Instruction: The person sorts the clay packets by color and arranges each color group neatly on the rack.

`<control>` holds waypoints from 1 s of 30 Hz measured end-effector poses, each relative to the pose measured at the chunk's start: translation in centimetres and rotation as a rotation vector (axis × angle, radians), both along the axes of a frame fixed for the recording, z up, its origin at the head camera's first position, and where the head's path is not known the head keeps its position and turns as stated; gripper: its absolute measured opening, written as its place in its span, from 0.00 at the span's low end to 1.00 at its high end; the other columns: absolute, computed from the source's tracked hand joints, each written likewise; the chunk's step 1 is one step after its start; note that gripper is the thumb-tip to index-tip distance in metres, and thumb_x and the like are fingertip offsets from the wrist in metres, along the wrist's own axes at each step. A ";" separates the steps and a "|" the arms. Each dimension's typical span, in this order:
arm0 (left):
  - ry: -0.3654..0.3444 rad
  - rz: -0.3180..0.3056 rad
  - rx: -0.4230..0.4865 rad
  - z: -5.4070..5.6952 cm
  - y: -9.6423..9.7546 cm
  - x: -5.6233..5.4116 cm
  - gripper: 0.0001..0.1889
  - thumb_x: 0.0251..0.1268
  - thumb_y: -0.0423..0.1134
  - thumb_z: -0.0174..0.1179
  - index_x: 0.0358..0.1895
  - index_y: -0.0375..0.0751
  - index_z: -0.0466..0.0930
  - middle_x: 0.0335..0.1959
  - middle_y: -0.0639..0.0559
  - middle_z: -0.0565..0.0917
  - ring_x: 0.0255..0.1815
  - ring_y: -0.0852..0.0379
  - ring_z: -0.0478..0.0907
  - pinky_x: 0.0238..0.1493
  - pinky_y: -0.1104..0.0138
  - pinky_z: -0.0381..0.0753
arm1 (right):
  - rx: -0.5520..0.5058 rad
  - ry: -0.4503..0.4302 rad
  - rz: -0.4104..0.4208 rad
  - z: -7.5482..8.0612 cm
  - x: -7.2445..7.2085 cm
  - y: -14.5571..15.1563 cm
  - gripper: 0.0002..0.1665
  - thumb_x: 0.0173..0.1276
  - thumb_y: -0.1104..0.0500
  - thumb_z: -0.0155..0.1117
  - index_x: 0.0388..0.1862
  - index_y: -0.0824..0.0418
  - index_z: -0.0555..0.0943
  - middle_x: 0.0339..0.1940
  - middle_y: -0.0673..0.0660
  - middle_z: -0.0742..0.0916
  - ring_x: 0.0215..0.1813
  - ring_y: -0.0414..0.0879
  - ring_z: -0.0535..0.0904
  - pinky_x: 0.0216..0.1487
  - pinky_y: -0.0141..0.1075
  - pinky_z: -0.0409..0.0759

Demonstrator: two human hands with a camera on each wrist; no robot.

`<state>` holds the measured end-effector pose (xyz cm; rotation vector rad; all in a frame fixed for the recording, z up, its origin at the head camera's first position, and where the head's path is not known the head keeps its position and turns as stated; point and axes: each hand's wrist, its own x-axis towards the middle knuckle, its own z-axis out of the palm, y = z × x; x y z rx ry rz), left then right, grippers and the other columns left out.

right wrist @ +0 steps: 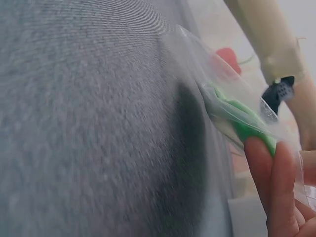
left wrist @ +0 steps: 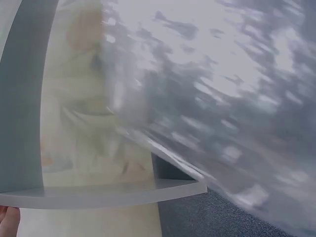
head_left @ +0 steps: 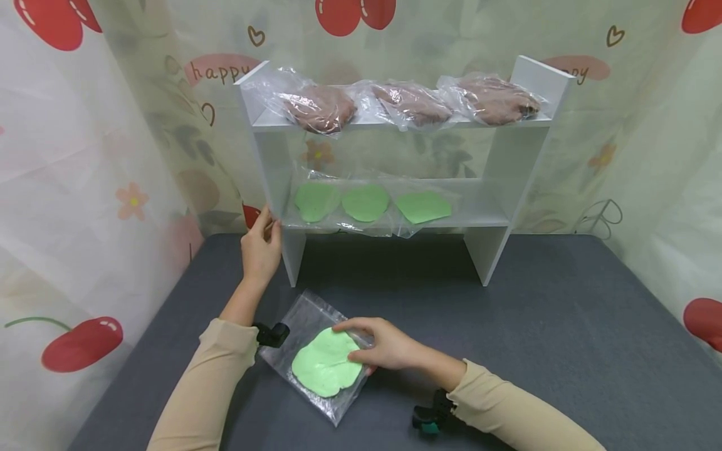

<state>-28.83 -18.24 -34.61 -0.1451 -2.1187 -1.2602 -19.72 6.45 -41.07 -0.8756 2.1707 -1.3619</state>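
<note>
Over the dark table, my right hand (head_left: 389, 344) pinches the right edge of a clear plastic bag (head_left: 304, 307) with a flat light-green slab (head_left: 327, 363) inside. In the right wrist view, its fingers (right wrist: 284, 182) lie against the bagged slab, which hangs close above the grey cloth with a shadow below. My left hand (head_left: 262, 247) grips the left side panel of a white two-tier shelf (head_left: 479, 216) at the lower board's height. Part of its fingers (left wrist: 9, 222) shows under the board in the left wrist view, where clear plastic (left wrist: 222, 108) covers the right side.
Three bagged flat green slabs (head_left: 365, 203) lie in a row on the lower board. On the top board are three bagged brown lumps (head_left: 414, 103). A printed curtain (head_left: 383, 56) surrounds the table (head_left: 564, 351), and a thin cable (head_left: 603, 216) shows at the back right.
</note>
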 end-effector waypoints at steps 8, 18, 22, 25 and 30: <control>-0.001 0.007 -0.004 0.1 0.1 0.0 0.23 0.69 0.32 0.51 0.67 0.40 0.66 0.58 0.35 0.77 0.55 0.40 0.78 0.53 0.53 0.80 | -0.024 0.022 -0.028 0.7 -0.3 1.7 0.29 0.62 0.65 0.63 0.63 0.55 0.73 0.69 0.62 0.70 0.18 0.37 0.76 0.23 0.43 0.82; -0.013 0.014 -0.003 0.1 0.0 0.0 0.24 0.68 0.31 0.51 0.67 0.40 0.66 0.56 0.33 0.78 0.55 0.40 0.78 0.53 0.53 0.80 | -0.073 0.091 -0.042 1.9 -0.4 3.4 0.28 0.63 0.65 0.62 0.64 0.58 0.72 0.67 0.62 0.73 0.16 0.36 0.73 0.22 0.36 0.81; -0.009 0.017 -0.006 0.1 0.0 0.0 0.23 0.68 0.31 0.51 0.67 0.40 0.67 0.56 0.33 0.78 0.55 0.40 0.78 0.53 0.54 0.80 | -0.095 0.124 -0.043 2.5 -0.4 4.1 0.28 0.63 0.65 0.62 0.63 0.60 0.71 0.66 0.62 0.74 0.15 0.38 0.71 0.21 0.30 0.78; -0.008 0.016 -0.007 0.1 0.0 0.0 0.23 0.68 0.31 0.51 0.67 0.40 0.67 0.56 0.34 0.78 0.54 0.40 0.79 0.53 0.54 0.80 | -0.109 0.138 -0.042 3.2 -0.2 4.6 0.28 0.63 0.66 0.62 0.64 0.61 0.71 0.65 0.62 0.74 0.13 0.37 0.68 0.20 0.28 0.75; -0.001 0.013 -0.006 0.1 0.0 0.0 0.24 0.68 0.31 0.52 0.67 0.40 0.66 0.56 0.33 0.78 0.54 0.40 0.79 0.52 0.53 0.80 | -0.126 0.151 -0.041 4.3 0.0 5.1 0.28 0.63 0.65 0.62 0.64 0.61 0.71 0.65 0.62 0.75 0.14 0.34 0.66 0.19 0.26 0.73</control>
